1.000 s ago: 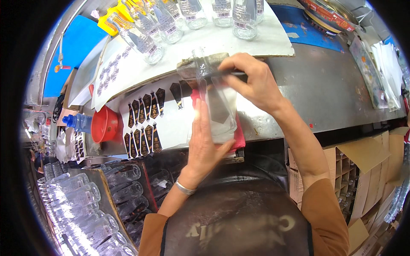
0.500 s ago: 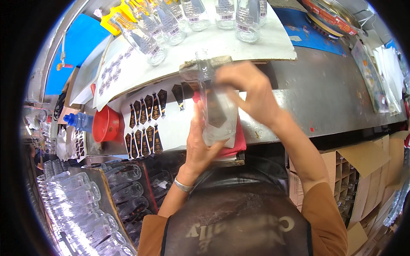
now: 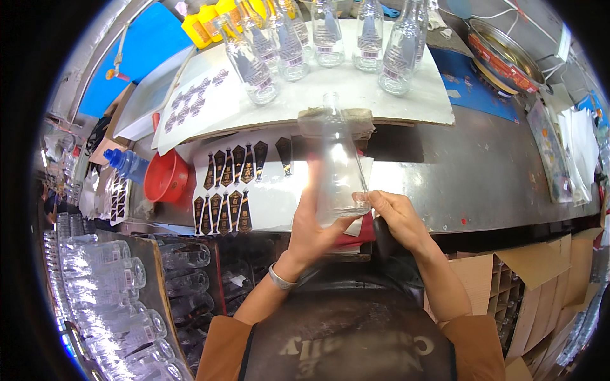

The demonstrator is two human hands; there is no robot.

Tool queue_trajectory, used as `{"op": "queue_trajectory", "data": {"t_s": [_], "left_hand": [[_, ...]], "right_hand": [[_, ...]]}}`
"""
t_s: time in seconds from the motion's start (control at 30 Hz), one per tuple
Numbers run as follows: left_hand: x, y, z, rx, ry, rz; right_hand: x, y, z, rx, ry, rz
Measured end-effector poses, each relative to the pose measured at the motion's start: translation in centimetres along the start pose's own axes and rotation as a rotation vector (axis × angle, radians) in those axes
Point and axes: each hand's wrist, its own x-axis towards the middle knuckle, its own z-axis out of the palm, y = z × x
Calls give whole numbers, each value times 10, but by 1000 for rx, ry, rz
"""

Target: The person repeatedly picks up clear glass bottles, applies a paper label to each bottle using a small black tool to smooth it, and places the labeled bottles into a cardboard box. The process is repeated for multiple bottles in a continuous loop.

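A clear glass bottle (image 3: pixel 343 171), blurred by motion, lies tilted with its neck over a cloth-wrapped block (image 3: pixel 310 125) at the table's edge. Around the bottle's lower left side curls my left hand (image 3: pixel 312 232), thumb under the base. My right hand (image 3: pixel 399 219) grips the base's right edge with its fingertips. Left of the bottle, dark tie-shaped labels (image 3: pixel 246 166) lie in two rows on a white sheet (image 3: pixel 274 202). One label (image 3: pixel 284 155) sits apart, nearer the bottle. Something red shows partly beneath the bottle; the rest of it is hidden.
Several labelled glass bottles (image 3: pixel 293 54) stand on a raised white board (image 3: pixel 356 89). A red bowl (image 3: pixel 168 176) and a blue-capped plastic bottle (image 3: pixel 126 164) are at left. Stacked bottles (image 3: pixel 108 286) fill the lower left. An open carton (image 3: pixel 530 267) with dividers stands lower right.
My right hand has come down from the bottle's upper part to its base. The dark label seen on the bottle's face no longer shows there. My left hand stays on the bottle.
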Motion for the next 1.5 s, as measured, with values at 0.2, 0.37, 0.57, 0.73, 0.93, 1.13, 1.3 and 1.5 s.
{"op": "queue_trajectory", "data": {"t_s": [0.2,0.37,0.57,0.73,0.93,1.13,1.3,1.5], "left_hand": [[-12,-17,-3,376,-51,-3],[-11,-14,-1,426,14,75],[-7,-3,-20,405,-131,118],[63,-56,-143,694,339,97],[151,-107,-283,1200,483,-258],[131,-100,-255,1286,446,-238],[96,-113,-286,710,904,-406],[101,-155,-325,141,1029,-523]], "right_hand": [[-9,-15,8,-465,145,-142],[-9,-9,13,-494,178,-188],[-9,0,3,-426,128,-67],[-11,6,-24,-328,230,-3],[1,15,-22,-319,183,-85],[-7,18,-21,-333,191,-73],[-19,32,-30,-271,246,-45],[-20,26,-23,-330,215,-107]]}}
